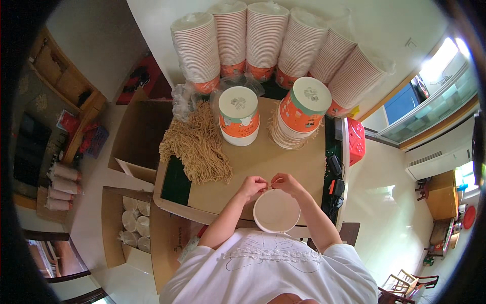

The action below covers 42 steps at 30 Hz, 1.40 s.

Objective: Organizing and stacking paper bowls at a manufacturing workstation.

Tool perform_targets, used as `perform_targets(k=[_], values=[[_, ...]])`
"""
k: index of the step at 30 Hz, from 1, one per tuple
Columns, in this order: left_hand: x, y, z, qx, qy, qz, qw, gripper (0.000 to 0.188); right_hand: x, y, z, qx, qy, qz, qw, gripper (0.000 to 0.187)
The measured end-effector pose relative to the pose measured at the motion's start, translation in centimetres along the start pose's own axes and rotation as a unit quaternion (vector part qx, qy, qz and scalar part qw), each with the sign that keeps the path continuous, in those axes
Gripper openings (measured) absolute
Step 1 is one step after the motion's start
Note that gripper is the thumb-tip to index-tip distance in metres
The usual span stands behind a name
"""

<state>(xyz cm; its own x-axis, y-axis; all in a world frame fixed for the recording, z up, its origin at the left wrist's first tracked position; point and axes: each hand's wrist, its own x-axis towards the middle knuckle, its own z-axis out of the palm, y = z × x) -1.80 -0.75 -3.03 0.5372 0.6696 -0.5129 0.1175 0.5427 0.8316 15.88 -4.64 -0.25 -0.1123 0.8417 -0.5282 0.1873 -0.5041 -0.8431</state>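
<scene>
Ruffled shirt fabric (pixel 268 271) spreads near 2 hands (pixel 252 187) (pixel 286 184) at a round tub (pixel 276 211).

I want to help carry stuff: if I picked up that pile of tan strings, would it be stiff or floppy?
Probably floppy, because the tan strings bend in loose waves. Some might slip out or trail, since they lie in a messy spread across the cardboard. Each strand looks thin, so a few would likely feel light.

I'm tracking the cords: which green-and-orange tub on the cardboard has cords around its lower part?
The right tub: cords fringe its lower part, while the left tub shows bare white below its orange band.
</scene>
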Motion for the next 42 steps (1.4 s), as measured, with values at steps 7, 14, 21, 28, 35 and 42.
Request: perform_targets(k=[7, 14, 21, 28, 35, 42], values=[[-0.1, 0.6, -0.3, -0.075, 0.000, -0.016, 0.997, 0.016, 1.0, 0.5, 0.0, -0.071, -0.008, 0.022, 0.997, 0.010], [-0.2, 0.2, -0.5, -0.094, -0.010, -0.023, 0.995, 0.019, 0.6, -0.2, 0.5, -0.029, 0.001, 0.002, 1.000, 0.006], [0.2, -0.1, -0.2, -0.073, 0.000, -0.038, 0.997, 0.014, 0.5, 0.0, 0.5, -0.020, 0.014, -0.005, 1.000, 0.008], [0.0, 0.1, 0.3, -0.025, 0.051, -0.004, 0.998, 0.012, 0.5, -0.1, 0.6, -0.053, 0.017, 0.014, 0.998, 0.011], [0.0, 0.2, 0.3, -0.028, 0.063, -0.017, 0.997, 0.017, 0.4, -0.2, 0.6, -0.044, 0.012, 0.002, 0.999, 0.012], [-0.4, 1.1, 0.7, 0.033, 0.062, 0.014, 0.997, 0.013, 0.7, 0.6, 0.4, -0.023, 0.012, -0.013, 1.000, 0.010]])
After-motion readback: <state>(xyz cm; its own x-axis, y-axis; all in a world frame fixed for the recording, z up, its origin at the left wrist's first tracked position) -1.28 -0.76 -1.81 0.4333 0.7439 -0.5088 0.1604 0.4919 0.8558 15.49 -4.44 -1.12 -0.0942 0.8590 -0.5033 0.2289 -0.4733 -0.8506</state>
